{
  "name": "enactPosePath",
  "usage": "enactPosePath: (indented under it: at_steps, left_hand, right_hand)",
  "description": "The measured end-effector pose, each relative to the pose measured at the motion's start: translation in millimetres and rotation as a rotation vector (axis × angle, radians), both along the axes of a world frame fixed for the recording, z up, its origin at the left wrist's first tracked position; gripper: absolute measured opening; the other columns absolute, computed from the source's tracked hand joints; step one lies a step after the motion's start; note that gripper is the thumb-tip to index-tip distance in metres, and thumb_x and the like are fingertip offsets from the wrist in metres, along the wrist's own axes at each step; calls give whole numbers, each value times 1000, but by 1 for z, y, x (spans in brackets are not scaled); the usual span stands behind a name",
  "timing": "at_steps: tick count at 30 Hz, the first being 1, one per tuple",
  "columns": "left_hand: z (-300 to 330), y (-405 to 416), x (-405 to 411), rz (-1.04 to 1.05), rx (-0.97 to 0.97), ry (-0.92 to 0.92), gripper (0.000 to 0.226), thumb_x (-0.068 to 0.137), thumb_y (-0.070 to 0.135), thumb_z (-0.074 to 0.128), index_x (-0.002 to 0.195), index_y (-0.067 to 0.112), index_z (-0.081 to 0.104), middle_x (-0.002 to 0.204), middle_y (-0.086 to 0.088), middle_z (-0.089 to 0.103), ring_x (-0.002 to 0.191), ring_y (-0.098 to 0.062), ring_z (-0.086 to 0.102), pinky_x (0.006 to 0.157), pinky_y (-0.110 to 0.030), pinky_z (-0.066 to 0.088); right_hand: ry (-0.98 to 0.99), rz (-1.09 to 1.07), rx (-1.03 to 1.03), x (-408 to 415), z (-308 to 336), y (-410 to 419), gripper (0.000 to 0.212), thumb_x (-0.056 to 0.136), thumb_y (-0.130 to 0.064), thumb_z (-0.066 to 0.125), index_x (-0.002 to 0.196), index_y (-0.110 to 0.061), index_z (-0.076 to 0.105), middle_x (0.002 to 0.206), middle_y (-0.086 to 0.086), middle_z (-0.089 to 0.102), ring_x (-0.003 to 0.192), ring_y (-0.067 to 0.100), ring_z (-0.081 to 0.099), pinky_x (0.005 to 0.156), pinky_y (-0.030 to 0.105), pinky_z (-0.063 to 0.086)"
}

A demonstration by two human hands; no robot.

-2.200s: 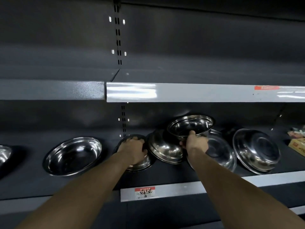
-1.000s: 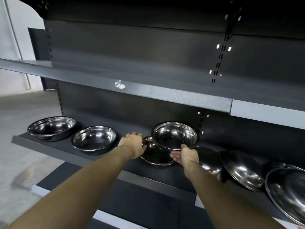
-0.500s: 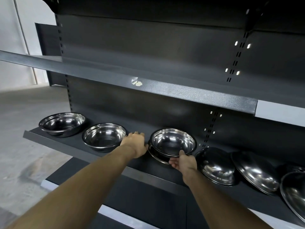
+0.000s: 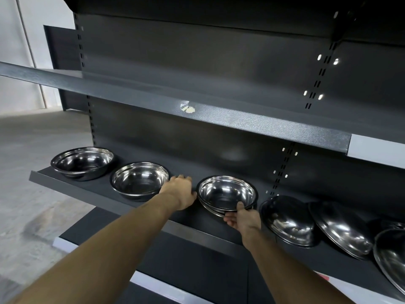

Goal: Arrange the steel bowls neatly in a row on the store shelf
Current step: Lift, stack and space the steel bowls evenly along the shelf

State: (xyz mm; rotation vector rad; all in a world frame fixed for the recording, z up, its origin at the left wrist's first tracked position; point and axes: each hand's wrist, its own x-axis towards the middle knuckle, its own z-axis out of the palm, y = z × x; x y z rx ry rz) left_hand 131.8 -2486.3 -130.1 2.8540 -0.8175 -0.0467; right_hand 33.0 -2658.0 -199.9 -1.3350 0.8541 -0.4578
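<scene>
Two steel bowls stand upright in a row on the dark shelf [image 4: 109,191]: the far-left bowl [image 4: 82,162] and a second bowl [image 4: 139,181]. A third spot holds two nested bowls [image 4: 226,194]. My right hand [image 4: 242,218] pinches the front rim of the nested pair. My left hand [image 4: 179,191] rests against their left side, fingers curled at the rim of the lower bowl. To the right, three bowls lie tilted and overlapping: one [image 4: 289,220], another [image 4: 341,229], and one cut off at the frame edge [image 4: 392,257].
An upper shelf [image 4: 197,110] overhangs the bowls, leaving limited height. The slotted back panel [image 4: 219,150] stands behind them. The shelf's left end [image 4: 32,176] borders a concrete floor [image 4: 26,172]. A lower base shelf [image 4: 175,260] sits below.
The bowl in my right hand came down from above and now sits nested in the bowl my left hand steadies. My view has shifted to the left.
</scene>
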Motion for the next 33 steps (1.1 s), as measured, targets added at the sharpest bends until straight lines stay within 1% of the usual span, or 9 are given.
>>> enactPosePath:
  at_steps: [4,8,11,17,20,25,27,31,33]
  left_hand:
    - [-1,1,2,-1,-4,3,59,97,40,48,147,10,38,149,-11,42,138,-30,39,111,-41,36]
    - [-2,-3,2,-8,0,-3,56,96,40,48,143,10,41,146,-11,45,136,-31,41,110,-42,37]
    - [-4,-8,1,-19,-6,0,54,96,40,48,141,10,43,145,-12,46,135,-31,41,109,-42,38]
    - [-9,-24,-4,-65,-29,5,47,97,40,46,135,13,48,139,-10,49,131,-30,45,106,-41,39]
    - [-10,-38,-8,-92,-37,11,44,96,39,47,132,14,51,135,-8,52,128,-29,46,104,-41,41]
    - [-9,-74,-24,-149,-42,17,44,94,39,50,130,16,54,136,-7,54,126,-29,49,101,-41,45]
    - [-8,-92,-33,-181,-41,13,43,93,39,50,129,15,56,137,-8,56,127,-29,51,102,-39,45]
    - [-9,-132,-60,-261,-37,22,43,95,37,46,129,13,56,138,-8,56,127,-29,51,102,-39,45]
    - [-11,-152,-75,-302,-35,30,42,95,38,47,128,13,55,136,-9,56,126,-29,51,100,-39,45]
  right_hand:
    - [13,-33,-27,-1,-1,-2,41,104,-23,52,99,16,64,63,15,68,46,19,66,39,22,51]
    - [42,-63,-54,-4,-3,-5,38,100,-22,59,112,14,59,70,18,70,50,21,65,42,23,51]
    - [90,-46,-102,-6,-2,-6,38,97,-20,65,115,12,59,74,19,71,50,19,63,42,23,51]
    - [197,-16,-267,-15,-3,-15,27,100,-21,56,98,4,67,65,10,69,38,14,56,36,20,44]
    - [203,-23,-300,-22,-3,-23,22,101,-18,54,87,-3,63,67,12,68,40,16,55,34,20,41]
    - [172,-77,-296,-44,2,-45,8,101,-17,51,105,-10,51,92,23,72,42,14,55,30,15,37]
    - [182,-99,-286,-58,4,-59,16,101,-19,52,112,-8,53,100,24,73,45,15,56,31,16,39]
    - [209,-149,-265,-92,5,-93,25,100,-21,53,119,-6,56,89,16,73,48,18,59,34,19,44]
    - [228,-176,-273,-110,6,-113,24,99,-19,54,118,-5,58,93,16,73,46,18,59,36,21,46]
